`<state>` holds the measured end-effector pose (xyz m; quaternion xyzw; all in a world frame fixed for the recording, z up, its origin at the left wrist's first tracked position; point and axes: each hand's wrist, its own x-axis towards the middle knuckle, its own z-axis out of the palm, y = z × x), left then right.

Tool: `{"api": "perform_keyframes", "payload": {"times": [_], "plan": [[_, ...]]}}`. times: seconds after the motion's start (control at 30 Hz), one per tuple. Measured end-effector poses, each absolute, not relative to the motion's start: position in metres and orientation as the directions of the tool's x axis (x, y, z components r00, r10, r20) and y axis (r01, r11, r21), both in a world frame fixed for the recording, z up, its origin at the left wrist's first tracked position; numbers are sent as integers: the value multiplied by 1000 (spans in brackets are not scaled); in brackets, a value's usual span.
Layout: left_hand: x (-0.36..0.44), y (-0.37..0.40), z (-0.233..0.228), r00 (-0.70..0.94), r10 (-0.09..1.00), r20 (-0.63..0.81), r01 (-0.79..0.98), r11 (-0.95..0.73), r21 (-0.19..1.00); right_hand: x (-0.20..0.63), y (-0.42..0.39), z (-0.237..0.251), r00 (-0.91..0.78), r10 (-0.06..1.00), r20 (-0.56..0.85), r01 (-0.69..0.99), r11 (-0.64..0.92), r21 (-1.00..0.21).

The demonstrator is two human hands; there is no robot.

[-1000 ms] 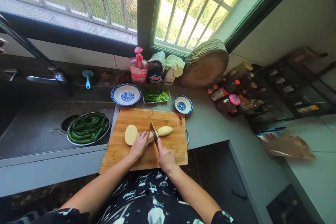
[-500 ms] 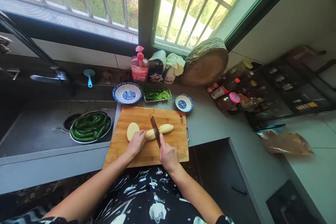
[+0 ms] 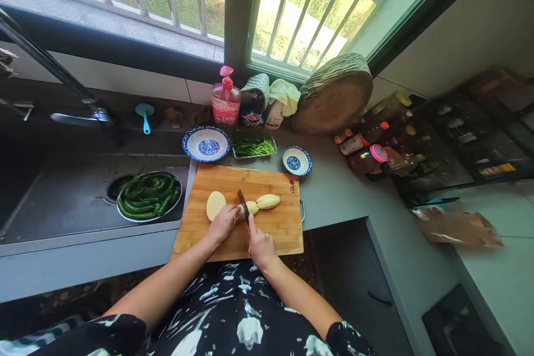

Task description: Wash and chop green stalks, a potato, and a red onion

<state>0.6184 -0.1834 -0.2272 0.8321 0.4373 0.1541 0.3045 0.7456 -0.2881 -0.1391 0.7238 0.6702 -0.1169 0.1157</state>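
Grasps knife (image 3: pixel 243 202) in right grip (image 3: pixel 262 245), pale vegetable (image 3: pixel 252 207) in left grip (image 3: pixel 223 223), over wooden board (image 3: pixel 283 231). Works at grey tabletop (image 3: pixel 334 200) below barred window (image 3: pixel 312 11).

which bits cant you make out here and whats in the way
All in the head view:
Knife: handle hidden by the right hand.
Potato piece at the knife: left end covered by the left hand.
Faucet: neck cut off by the left edge.
Pink pump bottle: label's fine print too small to read.
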Motion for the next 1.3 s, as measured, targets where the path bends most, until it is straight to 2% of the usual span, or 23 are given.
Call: {"api": "perform_keyframes", "payload": {"times": [0.13, 0.27, 0.33, 0.4, 0.47, 0.5, 0.63, 0.77, 1.1, 1.17, 1.3], "plan": [[619, -182, -217, 583, 811, -39, 639, -429, 638, 763, -291, -150, 77, 966, -248, 994, -94, -54], [608, -172, -204, 569, 816, -103, 684, -400, 610, 775, -294, -135, 83, 985, -154, 988, -102, -118], [595, -163, -198, 433, 895, -105, 777, -311, 547, 772, -296, -124, 77, 990, -115, 987, -92, -133], [584, -157, -195, 187, 971, -151, 888, -101, 449, 765, -298, -117, 63, 993, -100, 986, -77, -146], [580, -154, -193, -3, 971, -238, 921, 96, 377, 757, -300, -114, 45, 992, -118, 987, -62, -150], [580, -154, -193, -47, 959, -279, 918, 152, 367, 753, -301, -114, 35, 990, -136, 987, -55, -150], [591, -152, -194, -114, 931, -347, 874, 260, 411, 748, -305, -121, -21, 980, -199, 987, -11, -161], [595, -144, -193, -188, 885, -425, 821, 380, 427, 753, -310, -129, -32, 980, -194, 982, -5, -189], [590, -138, -191, -100, 854, -510, 679, 434, 592, 781, -333, -136, -77, 993, -90, 961, 50, -273], [576, -134, -194, -123, 837, -533, 578, 497, 647, 781, -332, -139, -113, 987, -113, 957, 77, -279], [552, -132, -195, -252, 768, -589, 198, 637, 745, 774, -321, -146, -195, 967, -166, 950, 145, -275]]}}
